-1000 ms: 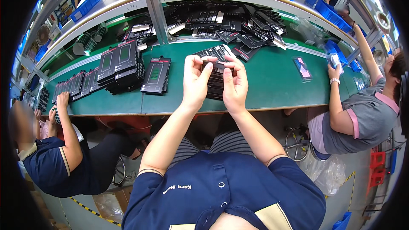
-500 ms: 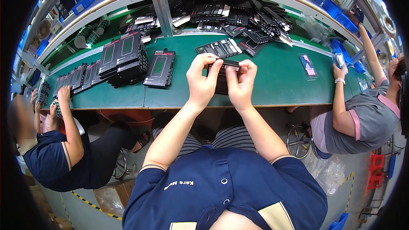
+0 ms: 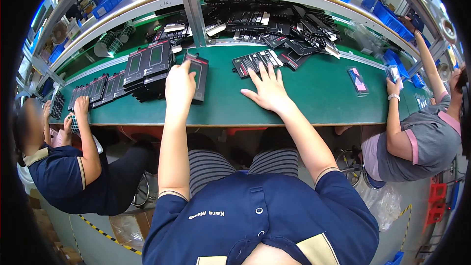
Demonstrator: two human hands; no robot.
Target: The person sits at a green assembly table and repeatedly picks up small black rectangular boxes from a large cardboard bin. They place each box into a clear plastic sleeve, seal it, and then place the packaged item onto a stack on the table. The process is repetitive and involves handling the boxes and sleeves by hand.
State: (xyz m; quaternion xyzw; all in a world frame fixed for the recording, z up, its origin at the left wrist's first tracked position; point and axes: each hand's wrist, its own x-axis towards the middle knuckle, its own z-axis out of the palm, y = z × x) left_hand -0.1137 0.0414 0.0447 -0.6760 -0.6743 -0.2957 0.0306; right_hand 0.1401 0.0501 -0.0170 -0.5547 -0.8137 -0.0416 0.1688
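Beyond the green worktop's [image 3: 223, 108] front edge, the left hand [image 3: 178, 88] overlaps a black box [image 3: 200, 81], grip unclear; the right hand [image 3: 269, 91], fingers spread, nears a flat carton [image 3: 250, 62].

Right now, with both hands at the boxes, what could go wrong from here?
The left hand is over the small stack, close beside the tall stack; a sideways bump might topple the tall one, whose edges look uneven.

The right hand, fingers spread, reaches over the edge of the lone box; a forward push could drive it toward the pile.

That pile lies loose and overlapping, so a knock could make it slide.
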